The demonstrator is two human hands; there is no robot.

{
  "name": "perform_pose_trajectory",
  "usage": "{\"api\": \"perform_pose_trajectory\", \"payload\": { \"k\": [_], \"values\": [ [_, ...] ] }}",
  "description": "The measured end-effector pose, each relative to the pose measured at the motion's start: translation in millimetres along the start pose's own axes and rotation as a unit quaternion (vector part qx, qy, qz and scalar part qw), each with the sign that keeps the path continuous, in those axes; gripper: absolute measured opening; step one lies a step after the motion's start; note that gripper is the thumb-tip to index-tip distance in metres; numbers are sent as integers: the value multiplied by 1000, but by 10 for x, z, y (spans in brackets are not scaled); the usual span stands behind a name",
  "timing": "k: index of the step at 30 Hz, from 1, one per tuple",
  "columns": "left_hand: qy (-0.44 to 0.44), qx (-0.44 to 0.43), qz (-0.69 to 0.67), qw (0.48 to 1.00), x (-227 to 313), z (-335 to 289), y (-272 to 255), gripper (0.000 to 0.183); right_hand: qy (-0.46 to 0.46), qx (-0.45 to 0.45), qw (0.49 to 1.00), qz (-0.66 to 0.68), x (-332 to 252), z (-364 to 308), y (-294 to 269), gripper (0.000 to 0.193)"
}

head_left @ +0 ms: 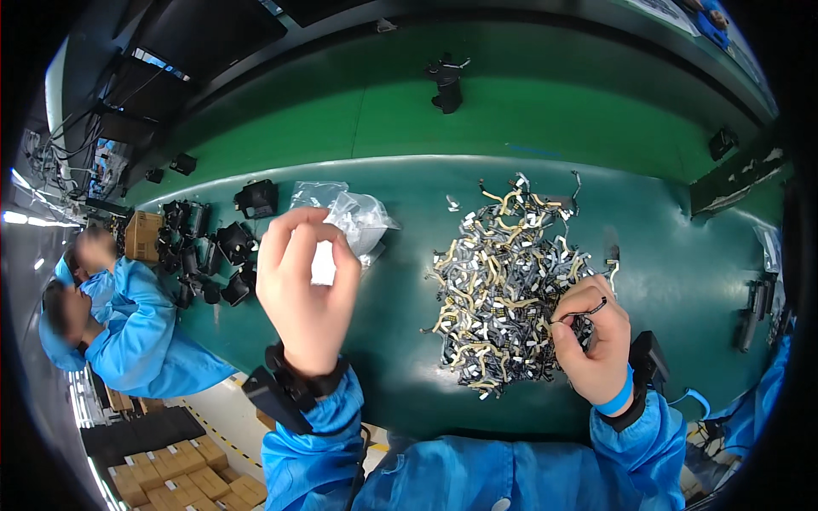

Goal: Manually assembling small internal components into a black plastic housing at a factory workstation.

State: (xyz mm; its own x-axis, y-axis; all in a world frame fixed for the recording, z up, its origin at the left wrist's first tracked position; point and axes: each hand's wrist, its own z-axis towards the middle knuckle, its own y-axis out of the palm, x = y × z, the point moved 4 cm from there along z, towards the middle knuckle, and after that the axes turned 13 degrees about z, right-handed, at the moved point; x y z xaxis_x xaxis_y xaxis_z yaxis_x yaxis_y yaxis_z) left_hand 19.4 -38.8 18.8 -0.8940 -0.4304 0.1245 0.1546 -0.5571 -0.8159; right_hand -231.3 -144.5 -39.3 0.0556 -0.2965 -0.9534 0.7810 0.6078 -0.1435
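Note:
My right hand [599, 356] is closed at the right edge of a heap, thumb and finger pinching a short black cable [590, 312] whose free end curves up over the fingers. The heap of short cables [498, 289], grey, black and yellowish with small white connectors, spreads over the green table [388, 319]. My left hand [298, 294] is raised left of the heap, thumb and forefinger bent together into a ring. Whether anything tiny sits between those fingertips, I cannot make out. Behind this hand lie clear plastic bags [362, 217], partly covered by it.
Black plastic parts [234, 243] and a cardboard box [143, 236] stand at the far left, near people in blue workwear [141, 332]. A black device [445, 83] rests beyond the table's far edge. A dark post [737, 175] rises at the right.

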Motion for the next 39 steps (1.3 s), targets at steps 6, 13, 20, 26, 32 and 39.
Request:
{"api": "perform_pose_trajectory", "payload": {
  "k": [6, 13, 20, 26, 32, 39],
  "values": [
    [13, -16, 56, 998, -286, 12, 129, 9, 11, 3, 1000, -1, -5, 11, 4, 14],
    [36, -25, 101, 994, -252, 66, 89, 15, 41, 19, 997, 56, 35, -18, -23, 13],
    [128, 24, -41, 991, 248, -89, -137, 18, 169, -20, 949, 267, 57, -56, 0, 8],
    [74, 37, -41, 996, 301, -226, -148, 20, 193, -46, 896, 396, 85, -83, 23, 5],
    [-7, -192, 54, 980, -81, -382, 205, 12, 200, -47, 899, 387, 83, -92, 33, 4],
    [76, -224, 80, 968, -7, -374, 343, 6, 214, -45, 897, 384, 110, -109, 31, 4]
  ]
}}
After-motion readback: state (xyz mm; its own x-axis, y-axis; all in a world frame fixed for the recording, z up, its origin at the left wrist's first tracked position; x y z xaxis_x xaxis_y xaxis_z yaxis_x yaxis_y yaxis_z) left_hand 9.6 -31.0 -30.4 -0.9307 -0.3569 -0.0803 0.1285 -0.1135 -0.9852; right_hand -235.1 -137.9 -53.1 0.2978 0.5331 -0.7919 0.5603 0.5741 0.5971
